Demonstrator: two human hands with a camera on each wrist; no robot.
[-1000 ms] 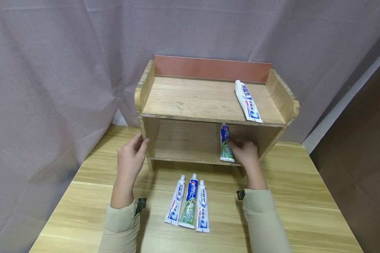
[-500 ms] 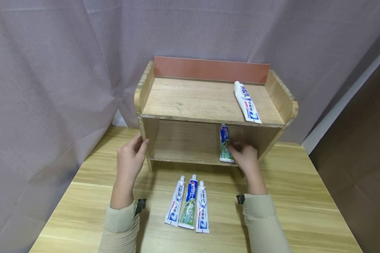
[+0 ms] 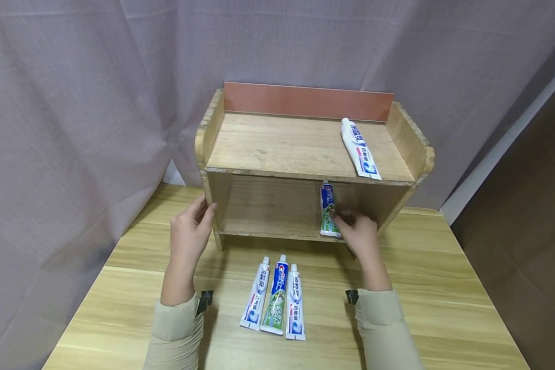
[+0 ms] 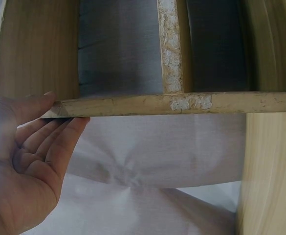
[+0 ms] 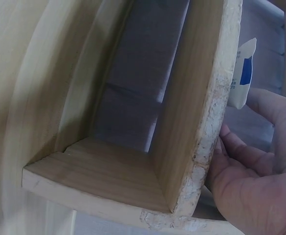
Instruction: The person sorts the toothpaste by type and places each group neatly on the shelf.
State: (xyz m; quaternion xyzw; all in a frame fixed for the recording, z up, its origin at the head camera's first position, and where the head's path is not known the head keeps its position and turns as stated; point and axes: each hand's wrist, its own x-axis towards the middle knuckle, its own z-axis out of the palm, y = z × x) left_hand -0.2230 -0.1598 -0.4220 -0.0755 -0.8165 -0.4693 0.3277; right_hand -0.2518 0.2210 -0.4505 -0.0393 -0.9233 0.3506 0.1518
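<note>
In the head view, my left hand (image 3: pixel 189 234) pinches the front edge of the wooden shelf's left side panel (image 3: pixel 207 190). The left wrist view shows its thumb on one face of the panel and the fingers (image 4: pixel 67 142) on the other. My right hand (image 3: pixel 359 232) is at the lower board of the shelf, its thumb touching the right edge of a blue and green toothpaste tube (image 3: pixel 327 198). That tube lies cap to the back. Its other fingers lie right of the tube, close over the board; the right wrist view shows the white tube end (image 5: pixel 244 73) beside the thumb.
On the upper board (image 3: pixel 277 146) lies a white toothpaste tube (image 3: pixel 359 149), near the right side. Three tubes lie side by side on the table in front: a white tube (image 3: pixel 256 295), a blue-green tube (image 3: pixel 276 298) and a second white tube (image 3: pixel 296 303). A grey curtain (image 3: pixel 277 41) hangs behind.
</note>
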